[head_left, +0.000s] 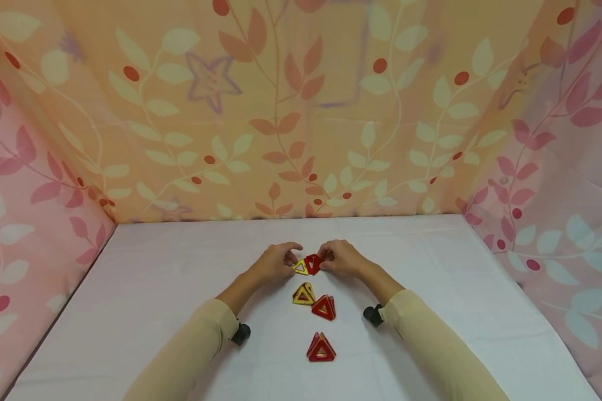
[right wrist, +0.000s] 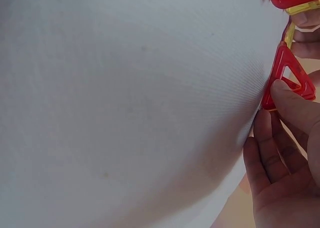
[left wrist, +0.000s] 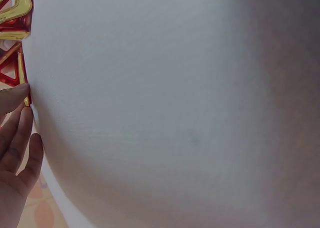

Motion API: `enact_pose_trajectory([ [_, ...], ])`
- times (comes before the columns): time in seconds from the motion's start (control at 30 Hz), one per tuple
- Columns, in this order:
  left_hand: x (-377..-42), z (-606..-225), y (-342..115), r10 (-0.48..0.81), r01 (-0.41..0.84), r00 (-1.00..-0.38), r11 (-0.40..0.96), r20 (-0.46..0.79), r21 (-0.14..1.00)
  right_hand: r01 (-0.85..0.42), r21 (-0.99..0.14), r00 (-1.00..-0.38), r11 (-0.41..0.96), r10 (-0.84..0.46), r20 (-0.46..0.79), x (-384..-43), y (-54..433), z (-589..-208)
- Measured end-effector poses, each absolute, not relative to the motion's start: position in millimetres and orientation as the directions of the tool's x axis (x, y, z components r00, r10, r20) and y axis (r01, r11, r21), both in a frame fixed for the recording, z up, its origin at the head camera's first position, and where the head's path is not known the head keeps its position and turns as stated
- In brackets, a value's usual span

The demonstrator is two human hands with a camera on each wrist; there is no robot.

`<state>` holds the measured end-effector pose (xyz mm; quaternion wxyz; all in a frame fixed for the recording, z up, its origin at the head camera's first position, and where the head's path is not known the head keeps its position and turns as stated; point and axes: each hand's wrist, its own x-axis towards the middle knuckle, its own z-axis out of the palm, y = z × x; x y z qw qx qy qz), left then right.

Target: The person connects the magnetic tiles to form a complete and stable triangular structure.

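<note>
At the far middle of the table, my left hand (head_left: pixel 276 263) pinches a yellow triangular tile (head_left: pixel 300 267) at its outer side, between thumb and finger. My right hand (head_left: pixel 343 258) grips a red triangular tile (right wrist: pixel 291 80), the thumb on its face. The two tiles meet or nearly meet between the hands, above the cloth. Nearer to me lie a yellow triangle-tile pyramid (head_left: pixel 304 295) and a red one (head_left: pixel 324 309), close together. In the left wrist view the yellow tile (left wrist: pixel 23 77) shows only as a thin edge.
Another red triangle-tile pyramid (head_left: pixel 321 350) stands nearer the front of the white-covered table (head_left: pixel 170 289). A leaf-patterned curtain (head_left: pixel 276 139) rises behind the table, with more patterned cloth at both sides. Black devices are strapped near both cuffs.
</note>
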<state>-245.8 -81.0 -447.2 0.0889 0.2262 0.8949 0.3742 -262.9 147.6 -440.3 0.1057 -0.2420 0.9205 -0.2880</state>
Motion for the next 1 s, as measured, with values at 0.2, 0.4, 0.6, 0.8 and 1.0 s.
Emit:
enact_pose_trajectory([
  [0.2, -244.5, -445.3, -80.1, 0.458, 0.325, -0.889, 0.625, 0.003, 0.710, -0.423, -0.563, -0.850, 0.710, -0.526, -0.025, -262.8, 148.0, -441.3],
  [0.4, -243.9, -445.7, -79.0, 0.450, 0.323, -0.893, 0.636, 0.004, 0.701, -0.413, -0.564, -0.854, 0.715, -0.519, -0.032, -263.8, 148.1, -442.3],
  [0.6, -244.1, -445.5, -79.7, 0.464, 0.349, -0.886, 0.638, 0.018, 0.686, -0.399, -0.560, -0.862, 0.726, -0.505, -0.039, -263.9, 148.0, -441.5],
  [0.8, -244.0, -441.9, -80.5, 0.474, 0.367, -0.880, 0.619, 0.042, 0.695, -0.390, -0.568, -0.864, 0.725, -0.502, -0.047, -263.9, 147.2, -441.6],
  [1.0, -243.8, -439.7, -79.4, 0.481, 0.396, -0.872, 0.581, 0.092, 0.711, -0.393, -0.574, -0.862, 0.719, -0.505, -0.043, -263.9, 147.2, -442.0],
])
